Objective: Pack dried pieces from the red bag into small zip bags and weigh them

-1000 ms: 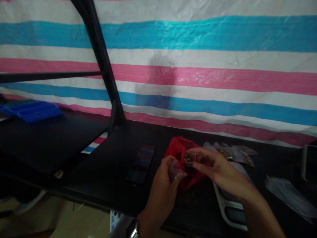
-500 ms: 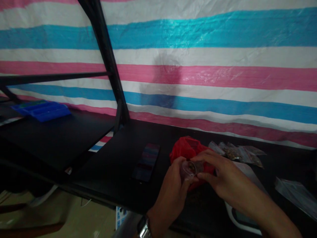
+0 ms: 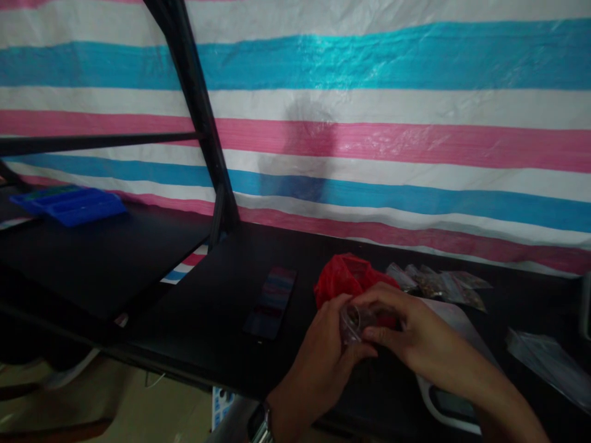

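Observation:
A small clear plastic bag point(image 3: 349, 329) is held between my two hands, its rounded mouth facing up toward me. Something small and dark shows inside, too dim to name. My left hand point(image 3: 322, 347) grips the bag's left side, thumb in front. From the right, my right hand point(image 3: 404, 320) pinches it with thumb and fingers. Just behind my hands lies a crumpled red plastic bag point(image 3: 339, 278), partly covered by my fingers. Under my right forearm sits a pale flat device with a dark display, resembling a scale point(image 3: 450, 409).
A phone point(image 3: 271, 301) lies left of my hands. Several small clear bags of brownish-gold pieces point(image 3: 434, 284) lie behind the scale, and flat clear bags point(image 3: 547, 363) at right. A black post point(image 3: 196, 92) and blue tray point(image 3: 85, 206) stand left.
The fingers have shifted slightly around the clear bag, and its mouth has tilted. My left thumb now stretches farther right below it. The view has moved a little.

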A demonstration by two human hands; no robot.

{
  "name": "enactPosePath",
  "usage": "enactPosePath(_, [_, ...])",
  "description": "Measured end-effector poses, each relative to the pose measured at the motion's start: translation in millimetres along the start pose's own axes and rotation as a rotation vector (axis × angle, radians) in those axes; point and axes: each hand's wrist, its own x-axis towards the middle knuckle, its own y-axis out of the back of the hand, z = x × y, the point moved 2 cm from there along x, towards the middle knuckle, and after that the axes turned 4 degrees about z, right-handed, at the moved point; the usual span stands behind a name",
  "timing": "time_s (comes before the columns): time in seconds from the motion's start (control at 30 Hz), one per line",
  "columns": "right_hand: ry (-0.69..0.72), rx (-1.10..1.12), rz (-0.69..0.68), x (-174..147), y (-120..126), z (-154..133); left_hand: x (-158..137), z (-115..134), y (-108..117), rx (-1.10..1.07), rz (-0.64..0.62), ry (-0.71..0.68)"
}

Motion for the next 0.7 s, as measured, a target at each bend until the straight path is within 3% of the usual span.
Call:
enactPosePath(0.17, [0.110, -0.022, 0.114, 3.4, -0.2, 2.8, -3.2, 3.2, 0.0, 0.007, -0.061, -0.054])
enactPosePath(0.37, [0.146, -0.009, 0.030, -1.3, 1.8, 0.4, -1.8, -0.5, 2.0, -0.061, 0.041, -0.004])
enactPosePath(0.53, [0.157, -0.020, 0.142, -2.1, 2.2, -4.2, 4.8, -1.8, 3.9, -0.120, 0.121, 0.062])
enactPosePath(0.7, [0.185, -0.024, 0.151, -2.2, 3.6, -7.4, 7.1, 5.0, 7.3, -0.039, 0.130, -0.008])
